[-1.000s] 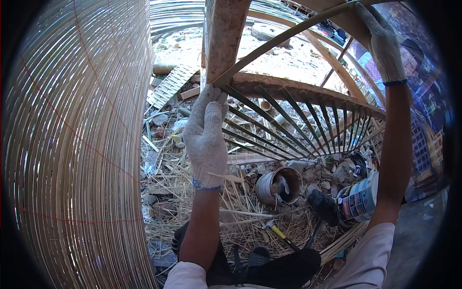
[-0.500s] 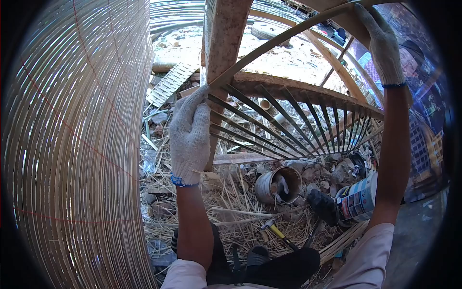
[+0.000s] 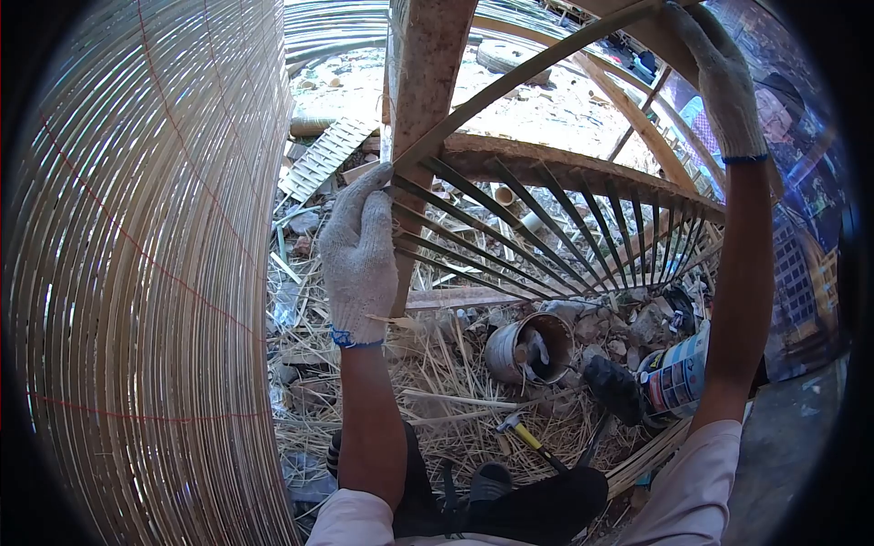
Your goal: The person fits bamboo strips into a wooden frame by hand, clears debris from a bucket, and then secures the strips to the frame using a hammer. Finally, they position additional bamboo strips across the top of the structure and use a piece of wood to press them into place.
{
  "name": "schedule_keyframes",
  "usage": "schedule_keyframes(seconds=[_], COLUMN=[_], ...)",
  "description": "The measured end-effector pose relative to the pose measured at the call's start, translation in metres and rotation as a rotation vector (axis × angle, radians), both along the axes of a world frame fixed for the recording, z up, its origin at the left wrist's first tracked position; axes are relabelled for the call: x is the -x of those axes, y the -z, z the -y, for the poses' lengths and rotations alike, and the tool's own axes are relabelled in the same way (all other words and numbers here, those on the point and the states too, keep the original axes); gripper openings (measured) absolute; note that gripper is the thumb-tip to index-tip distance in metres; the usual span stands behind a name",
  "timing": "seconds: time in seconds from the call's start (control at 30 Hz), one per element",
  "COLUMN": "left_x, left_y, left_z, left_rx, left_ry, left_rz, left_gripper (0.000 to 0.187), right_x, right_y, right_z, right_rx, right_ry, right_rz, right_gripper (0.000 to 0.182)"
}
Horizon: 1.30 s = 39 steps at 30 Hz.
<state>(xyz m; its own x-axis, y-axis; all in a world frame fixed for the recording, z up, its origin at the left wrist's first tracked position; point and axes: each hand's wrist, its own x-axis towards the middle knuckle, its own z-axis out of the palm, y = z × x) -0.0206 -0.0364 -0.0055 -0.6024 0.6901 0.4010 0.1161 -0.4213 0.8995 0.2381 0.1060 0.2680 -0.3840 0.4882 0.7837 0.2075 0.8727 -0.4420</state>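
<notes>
A wall of woven bamboo strips [image 3: 137, 291] fills the nine o'clock side. At twelve o'clock stands an upright post [image 3: 423, 82]; from its foot a fan of bamboo slats [image 3: 537, 246] spreads toward three o'clock, under a curved wooden beam [image 3: 564, 168]. The left hand [image 3: 358, 255] lies on the slats just left of the post; the right hand [image 3: 724, 77] is at one o'clock on a bent strip [image 3: 546, 59]. On the straw below, a tin bucket [image 3: 528, 350] sits near centre, a labelled can [image 3: 674, 378] at four o'clock, and a hammer [image 3: 523, 437] at five o'clock.
</notes>
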Motion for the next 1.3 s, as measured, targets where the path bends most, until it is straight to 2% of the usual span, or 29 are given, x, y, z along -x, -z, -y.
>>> schedule_keyframes(seconds=[0.13,0.17,0.2,0.27,0.33,0.37,0.4,0.47,0.53,0.57,0.63,0.73,1.03,1.1,1.3], left_x=[0.000,-0.001,-0.001,-0.001,-0.003,-0.007,-0.009,-0.005,-0.005,-0.006,-0.006,-0.006,-0.010,-0.010,-0.012], left_y=[0.001,0.000,0.000,0.003,0.002,0.000,-0.002,-0.001,0.001,0.000,-0.001,-0.003,-0.007,-0.007,-0.006], left_z=[0.000,0.000,0.001,-0.002,-0.007,-0.010,-0.013,-0.025,-0.030,-0.030,-0.029,-0.028,-0.027,-0.027,-0.028], left_rx=[-0.024,-0.018,-0.012,-0.012,-0.011,0.009,0.030,0.005,-0.024,-0.029,-0.033,0.032,-0.016,-0.026,0.017], left_ry=[0.016,0.003,-0.011,-0.058,-0.100,-0.126,-0.152,-0.192,-0.227,-0.265,-0.301,-0.267,-0.205,-0.214,-0.287], left_rz=[0.027,0.009,-0.010,-0.066,-0.128,-0.071,-0.015,-0.041,-0.061,-0.107,-0.158,-0.120,-0.006,0.015,-0.032], left_gripper=[0.037,0.037,0.036,0.034,0.032,0.029,0.026,0.023,0.022,0.021,0.020,0.020,0.017,0.017,0.016], right_x=[0.005,-0.016,-0.051,-0.052,0.003,-0.014,-0.041,-0.044,0.003,0.000,0.001,0.004,-0.002,-0.001,0.001], right_y=[0.001,-0.002,-0.008,-0.008,0.000,-0.003,-0.008,-0.004,0.003,-0.003,0.000,0.001,-0.002,-0.005,-0.009], right_z=[0.002,-0.035,-0.098,-0.100,0.000,-0.033,-0.093,-0.095,-0.005,-0.006,-0.002,0.002,-0.004,0.001,-0.005], right_rx=[-0.021,-0.021,0.053,0.128,-0.035,-0.030,0.035,0.094,-0.025,-0.022,-0.026,-0.066,-0.159,-0.147,-0.147], right_ry=[-0.006,-0.004,-0.160,-0.316,0.046,0.052,-0.075,-0.195,-0.028,0.083,0.064,0.072,0.173,0.259,0.352], right_rz=[-0.030,-0.030,-0.124,-0.221,-0.002,-0.007,-0.114,-0.234,-0.038,0.008,0.004,0.024,0.102,0.154,0.051], right_gripper=[0.039,0.039,0.039,0.039,0.039,0.039,0.039,0.038,0.035,0.033,0.032,0.032,0.033,0.035,0.043])
